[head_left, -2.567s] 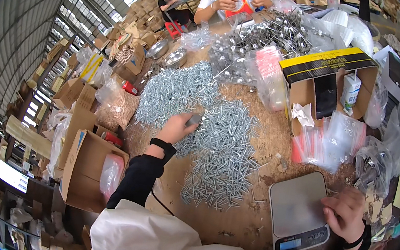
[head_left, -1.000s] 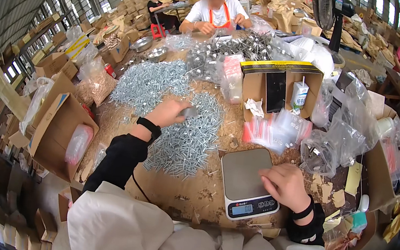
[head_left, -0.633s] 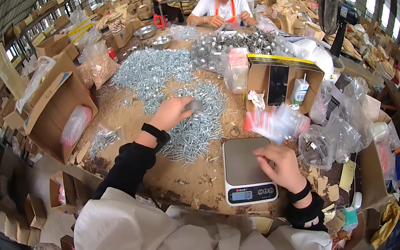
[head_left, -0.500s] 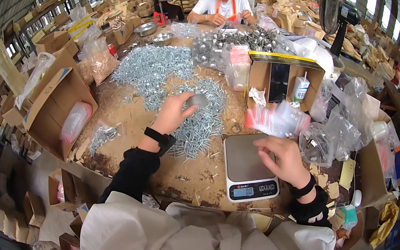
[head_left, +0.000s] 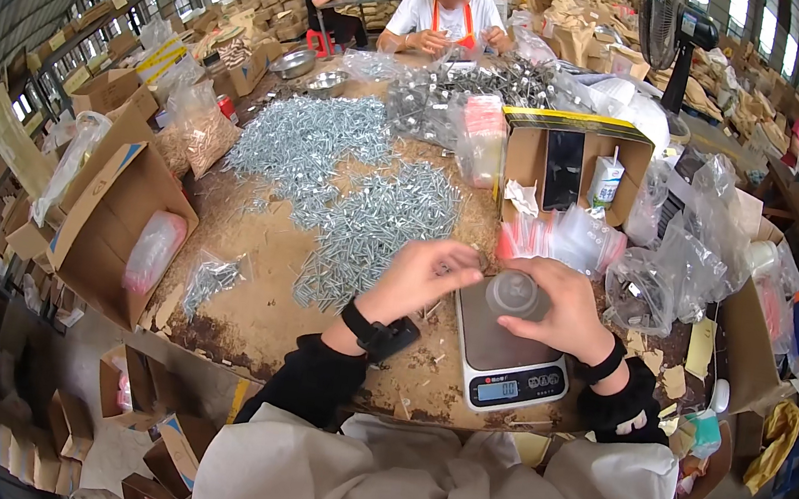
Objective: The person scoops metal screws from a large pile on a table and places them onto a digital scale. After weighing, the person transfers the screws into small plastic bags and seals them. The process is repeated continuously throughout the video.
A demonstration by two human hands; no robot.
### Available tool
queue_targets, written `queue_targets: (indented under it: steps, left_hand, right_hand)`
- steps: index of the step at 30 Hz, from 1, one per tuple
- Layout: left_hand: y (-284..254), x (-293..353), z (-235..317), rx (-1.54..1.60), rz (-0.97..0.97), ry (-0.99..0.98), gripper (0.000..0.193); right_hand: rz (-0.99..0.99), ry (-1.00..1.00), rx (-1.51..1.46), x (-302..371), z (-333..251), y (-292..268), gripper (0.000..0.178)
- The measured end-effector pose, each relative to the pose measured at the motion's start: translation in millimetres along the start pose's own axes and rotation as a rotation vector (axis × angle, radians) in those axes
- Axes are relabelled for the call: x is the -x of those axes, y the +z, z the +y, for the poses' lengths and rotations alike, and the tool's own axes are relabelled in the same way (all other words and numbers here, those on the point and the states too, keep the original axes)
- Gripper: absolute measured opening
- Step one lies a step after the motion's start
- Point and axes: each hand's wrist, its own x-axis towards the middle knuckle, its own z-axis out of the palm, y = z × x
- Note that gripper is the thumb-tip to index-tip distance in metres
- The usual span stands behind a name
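"Head view: what did you make of the hands from where we stood?"

"The right hand (head_left: pixel 568 310) had its thumb and fingers clamped around a small round cup (head_left: pixel 512 293), gripping its side and leaving its round face turned upward, presumably so the fingers wouldn't cover it."

"And the left hand (head_left: pixel 421 281)?"

"Just beside the cup, thumb and fingers apart. Whether it pinched anything small, I couldn't tell; the fingertips were blurred."

"Was the cup resting on anything?"

"It was over the far part of the scale (head_left: pixel 495 348); touching the plate or held above it, I couldn't tell. The scale sat by the table's (head_left: pixel 261 231) near edge, display toward the person, likely for easy reading."

"What lay around it?"

"Loose screws (head_left: pixel 388 223) to the left, heaped, I'd guess, where the left hand could reach them. A clear bag (head_left: pixel 211 280) with more screws lay apart, farther left. Behind the scale, red-edged bags (head_left: pixel 562 239) spread before an open box (head_left: pixel 531 156), which seemed to serve as a shelf for a drink carton (head_left: pixel 606 181)."

"And across the table?"

"A co-worker (head_left: pixel 413 17) sat, both hands raised near dark metal parts (head_left: pixel 497 83)."
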Motion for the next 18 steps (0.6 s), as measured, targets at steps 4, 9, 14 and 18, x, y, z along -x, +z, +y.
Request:
queue_targets:
  steps: [4, 9, 14, 18]
  left_hand:
    - [-36.6, 5.3, -34.4, -1.005, 0.265, 0.089, 0.053]
    - [-43.3, 5.3, -60.2, -1.03, 0.202, 0.006, 0.052]
    - [-43.9, -2.5, -69.1, -0.903, 0.153, -0.086, 0.038]
    - [-46.8, -9.6, -74.6, -0.947, 0.137, -0.07, 0.031]
  right_hand:
    - [-0.062, 0.089, 0.02, 7.6, 10.9, -6.6, 0.06]
    - [-0.072, 0.066, 0.028, 8.7, 12.8, -5.4, 0.061]
    - [-0.112, 0.036, 0.018, 11.2, 22.5, -4.6, 0.063]
    - [-0.13, 0.093, -0.037, 14.2, 25.5, -3.5, 0.065]
